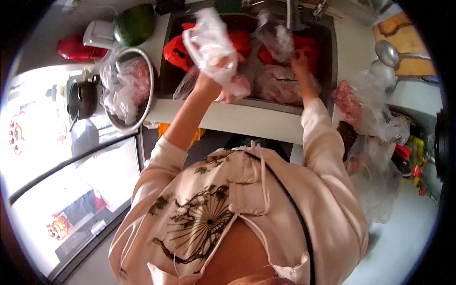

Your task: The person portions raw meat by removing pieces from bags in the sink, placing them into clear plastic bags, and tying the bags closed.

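Note:
Over the left part of the dark sink [332, 52], my left hand [212, 80] is closed on a white plastic bag [209, 40], which partly covers the fingers. Pink meat [237, 89] shows just beside that hand. My right hand [300, 65] reaches into the right side of the sink, at a clear plastic bag [278, 40]; its fingers are blurred. Below this hand lies a bag of pale meat [280, 85]. Red bags [176, 53] lie in the sink behind both hands.
At left, a metal bowl [151, 78] holds bagged meat, near a watermelon [135, 24] and a dark pot [85, 99]. To the right are bagged meat [349, 101], a ladle [387, 53], a wooden board [413, 40] and bottles [416, 151]. A faucet [289, 14] stands behind the sink.

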Action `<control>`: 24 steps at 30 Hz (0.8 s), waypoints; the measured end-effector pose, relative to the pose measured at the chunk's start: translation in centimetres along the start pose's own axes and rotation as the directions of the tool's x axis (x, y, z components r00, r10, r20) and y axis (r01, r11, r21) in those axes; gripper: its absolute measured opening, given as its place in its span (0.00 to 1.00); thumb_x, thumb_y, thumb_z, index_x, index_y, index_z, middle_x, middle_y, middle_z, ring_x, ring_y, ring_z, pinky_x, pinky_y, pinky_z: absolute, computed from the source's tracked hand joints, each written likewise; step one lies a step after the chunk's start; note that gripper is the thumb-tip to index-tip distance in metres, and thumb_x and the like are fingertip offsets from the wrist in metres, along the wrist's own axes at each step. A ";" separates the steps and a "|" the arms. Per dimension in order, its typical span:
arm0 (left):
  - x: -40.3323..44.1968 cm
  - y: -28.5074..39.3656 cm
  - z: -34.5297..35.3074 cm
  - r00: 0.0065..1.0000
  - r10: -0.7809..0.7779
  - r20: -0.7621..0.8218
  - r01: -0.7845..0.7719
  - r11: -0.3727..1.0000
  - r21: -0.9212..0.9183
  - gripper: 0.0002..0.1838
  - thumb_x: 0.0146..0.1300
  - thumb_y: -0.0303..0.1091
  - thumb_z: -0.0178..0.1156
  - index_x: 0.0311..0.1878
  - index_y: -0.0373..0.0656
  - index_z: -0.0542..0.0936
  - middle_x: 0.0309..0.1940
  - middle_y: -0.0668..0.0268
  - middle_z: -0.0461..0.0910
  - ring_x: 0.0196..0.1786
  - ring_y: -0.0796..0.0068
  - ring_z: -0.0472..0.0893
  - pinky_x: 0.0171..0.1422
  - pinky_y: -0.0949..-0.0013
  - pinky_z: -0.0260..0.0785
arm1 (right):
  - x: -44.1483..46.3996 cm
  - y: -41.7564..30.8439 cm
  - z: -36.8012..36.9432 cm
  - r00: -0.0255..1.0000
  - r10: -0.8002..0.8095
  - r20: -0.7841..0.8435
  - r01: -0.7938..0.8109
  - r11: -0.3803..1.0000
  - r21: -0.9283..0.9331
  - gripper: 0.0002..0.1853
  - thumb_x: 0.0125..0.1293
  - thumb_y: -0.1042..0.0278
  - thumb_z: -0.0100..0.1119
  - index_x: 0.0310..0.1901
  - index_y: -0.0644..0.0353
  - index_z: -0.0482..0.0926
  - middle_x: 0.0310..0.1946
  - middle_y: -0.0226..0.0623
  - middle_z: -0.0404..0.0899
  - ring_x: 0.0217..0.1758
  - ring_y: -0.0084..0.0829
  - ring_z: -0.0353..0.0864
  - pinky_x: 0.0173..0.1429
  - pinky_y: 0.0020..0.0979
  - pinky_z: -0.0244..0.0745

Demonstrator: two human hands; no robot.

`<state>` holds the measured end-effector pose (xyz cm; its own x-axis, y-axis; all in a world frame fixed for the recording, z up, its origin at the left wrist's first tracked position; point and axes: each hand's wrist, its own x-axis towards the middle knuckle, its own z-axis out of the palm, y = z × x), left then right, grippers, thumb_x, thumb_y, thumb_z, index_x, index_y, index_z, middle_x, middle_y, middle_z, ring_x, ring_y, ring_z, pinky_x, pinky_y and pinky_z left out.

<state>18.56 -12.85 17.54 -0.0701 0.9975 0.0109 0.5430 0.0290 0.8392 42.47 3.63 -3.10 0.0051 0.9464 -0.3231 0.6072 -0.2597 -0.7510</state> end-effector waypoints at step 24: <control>3.7 4.2 13.4 0.836 0.411 0.364 -0.450 0.893 0.026 0.35 0.37 0.40 0.74 0.52 0.41 0.73 0.46 0.60 0.77 0.49 0.66 0.77 0.56 0.66 0.68 | -23.6 -10.6 -18.1 0.877 -0.480 -0.008 0.225 0.396 0.890 0.23 0.69 0.51 0.43 0.55 0.60 0.72 0.52 0.43 0.72 0.51 0.33 0.75 0.50 0.33 0.76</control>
<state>31.80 -8.13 13.86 0.4693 0.8691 0.1561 0.5377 -0.4215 0.7302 50.30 -12.45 22.90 -0.2811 0.9562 0.0818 -0.4657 -0.0614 -0.8828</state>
